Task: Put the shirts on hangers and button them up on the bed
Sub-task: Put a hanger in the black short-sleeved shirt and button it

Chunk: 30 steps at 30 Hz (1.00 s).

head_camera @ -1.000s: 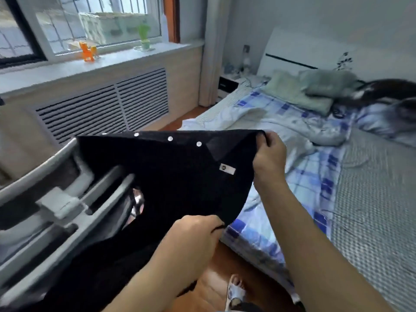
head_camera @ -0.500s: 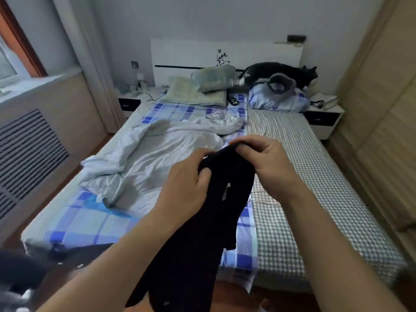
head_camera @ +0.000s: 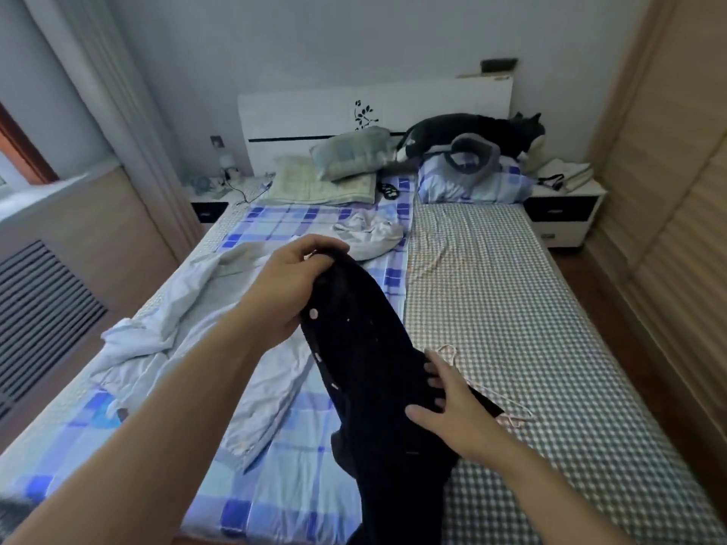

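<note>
Main risk, as a guess: the hanger (head_camera: pixel 507 407) lies on the checked side of the bed (head_camera: pixel 550 348), partly under the black shirt (head_camera: pixel 369 367) and just beside the right hand (head_camera: pixel 452 403); if the shirt gets laid down here it may cover the thin wire frame, or drag it along when the cloth is pulled. Second risk: the shirt hangs bunched and twisted, white buttons showing along one edge only, so the collar opening could be hard to find and the hanger could end up in a sleeve. Third: the lower part of the shirt drops over the foot of the bed out of view and could slide floorward if the top hold slips. Grip: left hand (head_camera: pixel 291 285) has its fingers curled round the top of the shirt, holding it up over the middle of the bed. Right hand lies with fingers spread and fairly straight against the shirt's right edge lower down, touching, not clasping. A pale shirt (head_camera: pixel 189 332) lies crumpled on the blue plaid side, well left of both hands. A cat (head_camera: pixel 472 131) rests by the headboard, far off
</note>
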Motion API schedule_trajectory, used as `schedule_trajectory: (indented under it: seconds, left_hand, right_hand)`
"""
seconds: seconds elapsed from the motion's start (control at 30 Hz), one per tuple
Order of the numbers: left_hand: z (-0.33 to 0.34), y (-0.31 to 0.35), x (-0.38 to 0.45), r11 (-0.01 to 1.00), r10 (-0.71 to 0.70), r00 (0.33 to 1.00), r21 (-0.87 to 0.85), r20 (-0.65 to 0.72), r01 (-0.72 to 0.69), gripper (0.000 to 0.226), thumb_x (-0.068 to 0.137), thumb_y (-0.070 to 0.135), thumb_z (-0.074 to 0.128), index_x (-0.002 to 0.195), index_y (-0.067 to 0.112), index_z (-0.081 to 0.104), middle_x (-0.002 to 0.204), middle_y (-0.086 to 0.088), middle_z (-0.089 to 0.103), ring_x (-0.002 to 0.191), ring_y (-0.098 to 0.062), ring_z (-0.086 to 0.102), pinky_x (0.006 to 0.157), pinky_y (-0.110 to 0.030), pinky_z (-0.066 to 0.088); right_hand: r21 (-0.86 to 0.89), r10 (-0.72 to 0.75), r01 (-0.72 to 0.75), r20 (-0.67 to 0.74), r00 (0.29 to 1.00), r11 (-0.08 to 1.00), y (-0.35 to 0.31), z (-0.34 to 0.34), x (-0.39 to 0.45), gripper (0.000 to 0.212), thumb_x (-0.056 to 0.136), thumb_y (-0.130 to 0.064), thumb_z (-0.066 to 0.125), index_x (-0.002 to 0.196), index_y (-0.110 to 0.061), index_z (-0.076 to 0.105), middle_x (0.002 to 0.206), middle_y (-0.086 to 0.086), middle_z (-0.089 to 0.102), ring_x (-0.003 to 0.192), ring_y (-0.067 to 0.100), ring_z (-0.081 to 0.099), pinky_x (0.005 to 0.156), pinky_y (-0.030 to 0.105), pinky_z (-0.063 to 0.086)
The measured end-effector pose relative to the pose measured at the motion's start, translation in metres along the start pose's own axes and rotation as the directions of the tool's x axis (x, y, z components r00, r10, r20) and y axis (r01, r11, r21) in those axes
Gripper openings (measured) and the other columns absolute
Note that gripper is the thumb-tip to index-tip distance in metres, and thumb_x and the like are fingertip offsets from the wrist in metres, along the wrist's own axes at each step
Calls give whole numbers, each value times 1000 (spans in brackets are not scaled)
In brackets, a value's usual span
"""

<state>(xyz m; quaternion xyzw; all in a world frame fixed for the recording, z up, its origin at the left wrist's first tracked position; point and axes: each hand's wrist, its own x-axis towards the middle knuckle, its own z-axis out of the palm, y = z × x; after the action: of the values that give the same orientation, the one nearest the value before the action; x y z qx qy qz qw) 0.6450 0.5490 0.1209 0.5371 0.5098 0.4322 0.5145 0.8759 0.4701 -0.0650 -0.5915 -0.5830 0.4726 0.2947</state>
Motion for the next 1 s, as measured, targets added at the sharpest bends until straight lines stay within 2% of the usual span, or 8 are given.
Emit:
schedule_trajectory:
  seconds: [0.13, 0.23, 0.3, 0.43, 0.57, 0.7, 0.83, 1.0]
  left_hand:
    - [38, 4, 7, 1000, 7, 930, -26, 367, 2, 46, 101, -7, 45, 114, 24, 76, 92, -18, 68, 79, -24, 67, 69, -26, 58]
    - [36, 7, 8, 1000, 8, 872, -23, 489, 3, 54, 98, -15, 43, 101, 21, 82, 105, -14, 73, 95, -23, 70, 82, -28, 59]
    - [22, 4, 12, 987, -12, 893, 148, 450, -61, 54, 93, -19, 44, 92, 20, 82, 105, -8, 74, 92, -21, 70, 78, -29, 58]
    - [-23, -34, 30, 502, 73, 943, 805, 323, -315, 52, 85, -7, 52, 107, 37, 70, 110, 9, 56, 98, -13, 59, 77, -20, 43]
    - [-59, -94, 31, 333, -1, 948, 894, 319, -300, 65, 87, -4, 49, 142, 30, 56, 123, 6, 44, 106, -19, 57, 81, -24, 41]
    - [-85, -144, 23, 346, 114, 933, 867, 341, -359, 55, 89, -6, 51, 128, 29, 70, 111, 0, 56, 97, -28, 63, 67, -22, 39]
    - [-111, -194, 20, 518, 242, 961, 819, 137, -247, 49, 87, -13, 49, 106, 19, 80, 94, -5, 60, 85, -35, 63, 71, -34, 44]
    - [-117, -210, 4, 783, -224, 973, 604, 48, 151, 56, 93, -7, 35, 81, 27, 79, 98, -6, 75, 80, -25, 65, 69, -34, 50]
  right_hand:
    - [-8, -111, 114, -277, 954, 993, 7, -11, 35, 76, 89, -47, 73, 153, -45, 32, 148, -17, 39, 136, 4, 38, 114, 36, 37]
    - [-141, -228, 185, -426, 876, 973, 16, -26, 42, 12, 99, -28, 63, 106, -35, 71, 104, -17, 66, 103, 6, 59, 91, 35, 50]
    - [-80, -142, 118, -469, 872, 990, 17, -41, 41, 20, 103, -24, 57, 87, -28, 69, 86, -11, 67, 86, 11, 63, 77, 33, 50]
    - [-16, -122, 128, -437, 891, 992, -8, -67, 32, 20, 103, -16, 54, 88, -24, 65, 81, -10, 68, 77, 6, 65, 68, 23, 48]
    - [-38, -204, 201, -254, 945, 979, -47, -58, 13, 11, 104, -17, 53, 103, -26, 59, 84, -4, 71, 71, 9, 66, 62, 20, 51]
    - [-319, -190, 178, -6, 982, 931, -52, -43, -2, 36, 100, -1, 44, 90, -30, 63, 90, -9, 64, 82, 8, 60, 76, 19, 49]
    - [-647, 236, -23, 244, 941, 763, -4, -22, -24, 54, 98, 0, 41, 85, -45, 67, 108, -19, 54, 101, 4, 55, 92, 28, 51]
    - [-596, 413, -379, -87, 907, 707, 34, 13, -71, 47, 98, -1, 44, 79, -34, 73, 102, -9, 67, 88, 12, 66, 81, 35, 59]
